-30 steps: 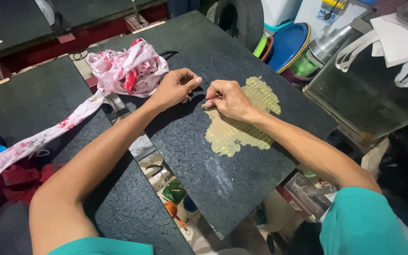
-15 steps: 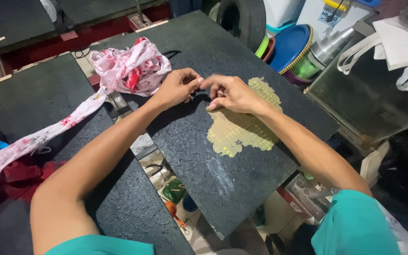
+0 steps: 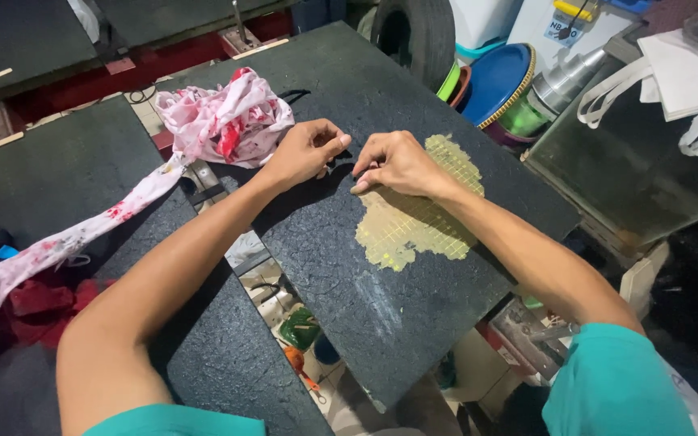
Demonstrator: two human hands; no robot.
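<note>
— Left hand (image 3: 307, 152)?
— Curled into a loose fist on the dark speckled worktop (image 3: 341, 307), thumb and forefinger pinched together at the tip. Possibly nipping something very small; too tiny to tell what.
— And the right hand (image 3: 397, 164)?
— Just beside the left, nearly touching it. Fingers bent, tips pressed down at the upper left edge of the yellow mesh patch (image 3: 418, 222). Resting on it rather than wrapped around it; hard to say whether anything is truly gripped.
— Where exactly is that patch?
— Flat on the worktop, roughly in the middle of the slab, partly hidden under the right wrist. Yellowish, irregular in outline, with a fine grid across it.
— Anything else close by?
— Pink and white cloth (image 3: 224, 121) with red blotches, bunched at the slab's far left corner, just beyond the left hand, trailing off as a long strip down to the left over a second dark slab (image 3: 58, 173).
— Further off?
— Blue round dish (image 3: 494, 81) with a yellowish rim beyond the far edge, stacked among green bowls. Black tyre (image 3: 414, 32) next to it. Teal sleeves on both upper arms at the bottom of the view.
</note>
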